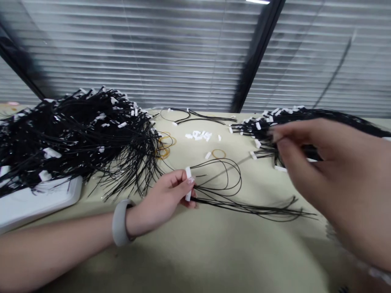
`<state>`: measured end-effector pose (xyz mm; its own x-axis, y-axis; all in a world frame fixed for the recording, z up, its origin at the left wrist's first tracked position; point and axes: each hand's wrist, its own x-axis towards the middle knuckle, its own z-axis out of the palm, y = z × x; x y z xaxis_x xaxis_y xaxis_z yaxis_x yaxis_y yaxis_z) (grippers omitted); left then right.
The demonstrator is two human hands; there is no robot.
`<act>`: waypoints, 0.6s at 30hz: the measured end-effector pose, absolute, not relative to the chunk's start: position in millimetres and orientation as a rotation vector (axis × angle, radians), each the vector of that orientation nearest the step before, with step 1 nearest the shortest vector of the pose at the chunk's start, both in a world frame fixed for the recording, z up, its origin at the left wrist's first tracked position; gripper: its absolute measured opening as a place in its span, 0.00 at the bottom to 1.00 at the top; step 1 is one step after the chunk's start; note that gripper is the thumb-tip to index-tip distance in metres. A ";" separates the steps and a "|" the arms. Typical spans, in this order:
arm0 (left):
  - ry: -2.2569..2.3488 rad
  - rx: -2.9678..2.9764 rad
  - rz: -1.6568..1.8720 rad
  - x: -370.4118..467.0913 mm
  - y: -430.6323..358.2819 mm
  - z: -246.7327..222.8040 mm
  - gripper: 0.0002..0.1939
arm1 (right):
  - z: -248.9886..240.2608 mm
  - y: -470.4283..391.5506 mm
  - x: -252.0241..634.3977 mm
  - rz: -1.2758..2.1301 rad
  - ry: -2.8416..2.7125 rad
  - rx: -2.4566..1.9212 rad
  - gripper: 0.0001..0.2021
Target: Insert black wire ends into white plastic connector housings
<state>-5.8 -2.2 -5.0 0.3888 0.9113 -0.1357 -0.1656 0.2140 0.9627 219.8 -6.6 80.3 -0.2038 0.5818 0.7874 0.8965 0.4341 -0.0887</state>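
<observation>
My left hand (171, 195) is closed, thumb and fingers pinching a white connector housing (188, 173) held upright. Several thin black wires (238, 208) run from it to the right, some looping back above the table. At the right, close to the camera, my right hand (330, 175) is blurred, thumb and forefinger pinched together. A faint, smeared black wire (227, 171) stretches from near the connector towards that pinch. Behind this hand a blurred dark strand (334, 75) with a pale tip rises; whether it is the same wire I cannot tell.
A large heap of black wires with white connectors (91, 122) fills the left, partly over a white tray (42, 203). Another wire bundle (330, 116) lies at the right. Loose white connectors (198, 135) and yellowish rubber bands (219, 154) lie mid-table. Window blinds (183, 53) stand behind.
</observation>
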 end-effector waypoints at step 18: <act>0.847 1.273 0.795 -7.1 -7.4 -2.8 0.11 | 40.0 -11.2 179.6 0.445 -2.081 -1.302 0.09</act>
